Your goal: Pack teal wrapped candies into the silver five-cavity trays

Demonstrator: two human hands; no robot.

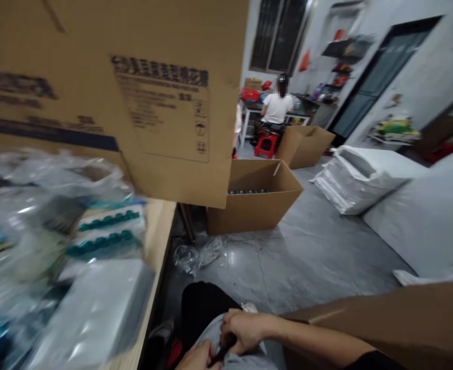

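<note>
Both hands are low in the view, over my lap and the grey cloth of my clothing (213, 329). My right hand (245, 329) is closed with its fingers curled down, touching the cloth and a small dark thing (226, 347). Close beside it, my left hand (198, 355) is partly cut off by the bottom edge; its fingers are bent towards the same dark thing. What that thing is does not show. To the left, on a wooden table (160, 216), lie a stack of clear plastic packaging (95, 303) and rows of teal pieces (108, 221).
A large printed cardboard sheet (180, 118) stands upright at the table's far end. An open carton (249, 210) is on the grey floor, crumpled plastic (199, 257) near it. Another carton (396, 318) is at my right. White sacks (422, 216) lie beyond. A person (278, 108) sits at the back.
</note>
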